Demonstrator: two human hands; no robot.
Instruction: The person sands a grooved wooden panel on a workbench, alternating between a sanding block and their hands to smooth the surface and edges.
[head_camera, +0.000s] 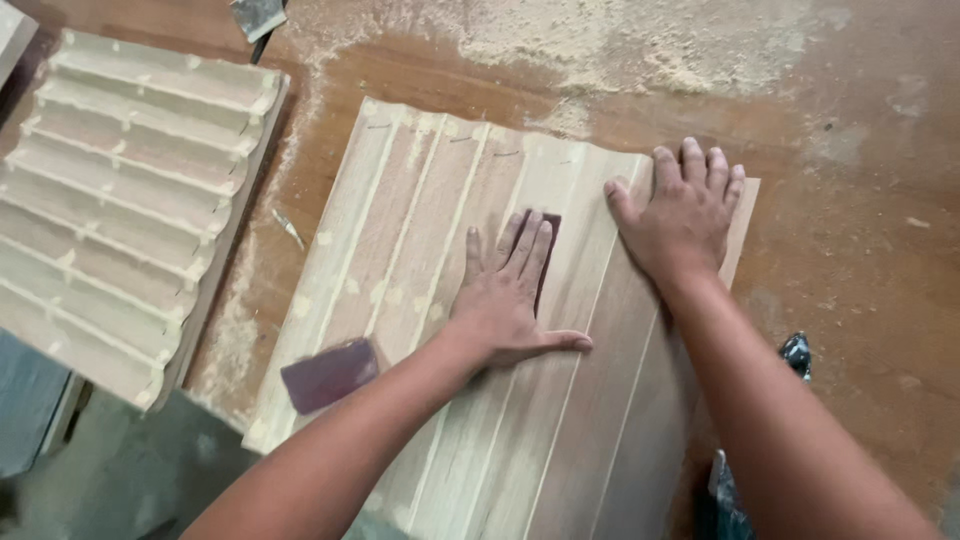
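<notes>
Off at the far left, a second fluted wooden panel is lying on the bench, its ridges dusted pale and running across, its right edge well apart from the piece under my hands. Between the two, a small sliver of wood is resting on the workbench, which is brown and coated with sawdust, thickest along the top.

Next, a loose dark maroon sheet of sandpaper is sitting on the lower left part of the ribbed wooden panel in front of me, just beside my left forearm and not touching my fingers. The panel is lying flat, angled a little, with long grooves running away from me.

My left hand is pressing flat on the middle of the panel, fingers stretched out and thumb splayed to the right, pinning another piece of sandpaper under the fingertips; only its dark edge is showing beside my fingers.

My right hand is lying open and flat on the upper right corner of the panel, fingers spread close together, gripping nothing and simply bearing down on the wood.

At the lower right, a dark tool is poking out past my right forearm; I cannot tell what it is.
</notes>
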